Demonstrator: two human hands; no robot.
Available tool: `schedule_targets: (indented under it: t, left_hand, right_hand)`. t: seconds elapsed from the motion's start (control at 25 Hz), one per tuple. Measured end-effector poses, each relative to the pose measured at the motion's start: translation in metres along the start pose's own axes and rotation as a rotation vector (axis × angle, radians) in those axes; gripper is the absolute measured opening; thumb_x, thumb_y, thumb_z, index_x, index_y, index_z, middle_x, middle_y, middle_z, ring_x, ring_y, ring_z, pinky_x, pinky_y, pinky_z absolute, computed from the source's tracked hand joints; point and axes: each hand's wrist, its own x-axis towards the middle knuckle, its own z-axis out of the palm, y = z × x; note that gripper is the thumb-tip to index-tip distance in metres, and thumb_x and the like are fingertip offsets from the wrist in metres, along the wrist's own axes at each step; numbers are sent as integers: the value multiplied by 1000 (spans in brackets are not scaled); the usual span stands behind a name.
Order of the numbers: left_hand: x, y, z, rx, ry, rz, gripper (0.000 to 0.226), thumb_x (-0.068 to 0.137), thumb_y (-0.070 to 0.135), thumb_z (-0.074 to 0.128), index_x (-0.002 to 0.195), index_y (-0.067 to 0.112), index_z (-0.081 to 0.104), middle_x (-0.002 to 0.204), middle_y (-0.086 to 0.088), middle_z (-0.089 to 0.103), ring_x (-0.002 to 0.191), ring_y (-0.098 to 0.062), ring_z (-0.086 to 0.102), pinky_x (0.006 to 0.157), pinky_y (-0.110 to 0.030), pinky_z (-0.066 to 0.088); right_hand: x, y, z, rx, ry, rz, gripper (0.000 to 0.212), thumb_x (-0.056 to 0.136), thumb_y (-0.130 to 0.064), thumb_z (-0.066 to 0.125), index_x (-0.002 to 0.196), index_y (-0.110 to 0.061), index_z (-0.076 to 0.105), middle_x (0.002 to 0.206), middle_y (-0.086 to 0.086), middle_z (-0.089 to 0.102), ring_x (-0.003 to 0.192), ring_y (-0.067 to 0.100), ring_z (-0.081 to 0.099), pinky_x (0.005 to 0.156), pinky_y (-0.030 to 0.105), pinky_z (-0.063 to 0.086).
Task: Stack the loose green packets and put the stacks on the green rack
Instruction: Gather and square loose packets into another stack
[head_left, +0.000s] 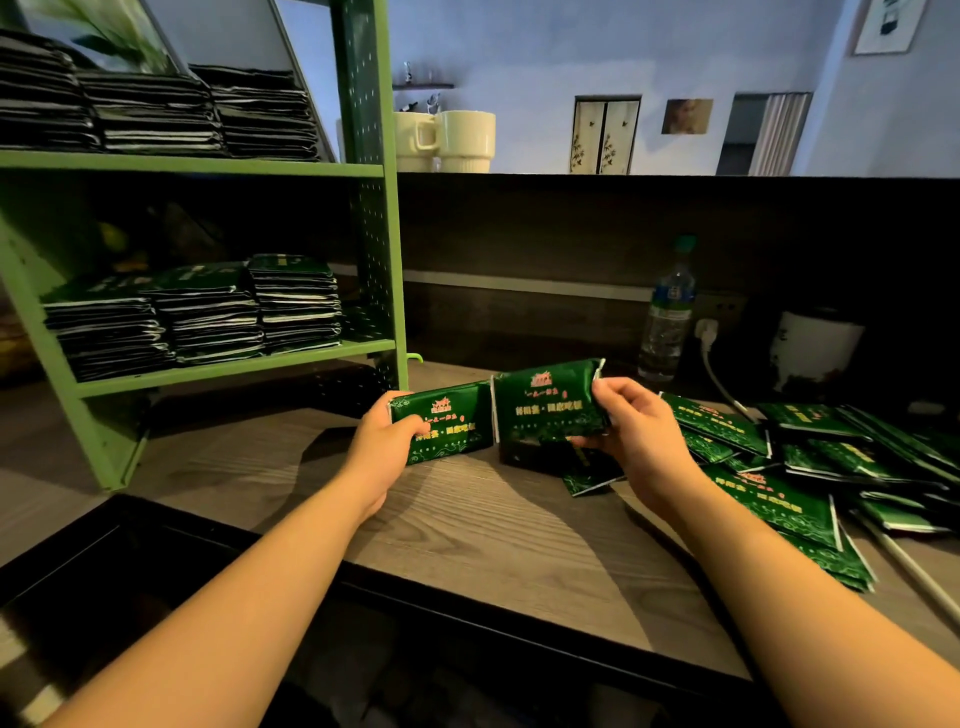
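My left hand (387, 441) grips a stack of green packets (457, 423) by its left end, just above the wooden table. My right hand (631, 423) holds a second green packet stack (545, 405) by its right end, tilted up beside the first. A loose packet (587, 480) lies under that hand. More loose green packets (810, 467) are scattered over the table to the right. The green rack (234, 364) stands at the left; its lower shelf carries three packet stacks (208, 312), its upper shelf carries more stacks (156, 111).
A water bottle (670, 312), a white kettle (810, 348) with a plugged-in cable and a dark back wall stand behind the table. Cream mugs (457, 140) sit on the ledge above. A dark tray (78, 561) lies at the table's front left.
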Motion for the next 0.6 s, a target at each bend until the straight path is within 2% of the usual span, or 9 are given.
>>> schedule_targets:
  t: [0.08, 0.16, 0.24, 0.32, 0.4, 0.52, 0.6]
  left_hand:
    - [0, 1, 0, -1, -44, -9, 28, 93, -4, 51, 114, 11, 60, 107, -10, 69, 98, -25, 66, 90, -42, 53]
    - [-3, 1, 1, -8, -84, -1, 25, 95, -2, 51, 116, 11, 59, 107, -11, 68, 95, -24, 66, 87, -40, 53]
    - [-5, 2, 2, 21, -124, 27, 23, 96, 0, 55, 113, 13, 60, 107, -9, 70, 98, -22, 67, 86, -36, 53]
    - [-8, 5, 2, 46, -173, 39, 23, 96, 1, 57, 115, 14, 61, 107, -7, 71, 96, -17, 68, 76, -25, 54]
    - [-10, 6, 3, 57, -210, 35, 23, 97, 2, 57, 116, 14, 61, 105, -5, 71, 91, -13, 68, 68, -21, 52]
    - [-12, 7, 3, 72, -243, 36, 20, 99, 6, 55, 116, 13, 62, 105, -5, 71, 91, -13, 68, 70, -24, 51]
    - [-12, 7, 4, 53, -248, 30, 18, 100, 6, 54, 115, 13, 62, 105, -6, 71, 91, -14, 69, 71, -25, 52]
  right_hand:
    - [-2, 6, 7, -92, -47, 68, 12, 99, -17, 55, 97, -6, 61, 95, 13, 69, 85, 22, 69, 65, 39, 61]
    - [2, 17, 11, -435, -21, -4, 7, 96, -15, 59, 101, -10, 59, 85, 12, 69, 75, 22, 66, 70, 46, 60]
    - [4, 24, 15, -633, 6, -35, 15, 95, -18, 59, 109, -14, 57, 78, 9, 69, 69, 23, 63, 73, 48, 55]
    - [3, 24, 18, -581, -38, 5, 28, 95, -26, 61, 119, -13, 54, 82, 5, 68, 72, 19, 63, 72, 44, 53]
    - [-3, 22, 21, -652, -162, 8, 44, 87, -31, 72, 124, -15, 54, 90, 2, 69, 79, 15, 66, 72, 32, 54]
    - [-11, 20, 27, -904, -279, -64, 68, 73, -41, 83, 130, -20, 54, 110, -6, 64, 97, 11, 63, 86, 26, 52]
    - [-14, 19, 32, -1023, -355, -77, 89, 64, -54, 84, 138, -23, 46, 123, -4, 60, 111, 13, 58, 97, 31, 50]
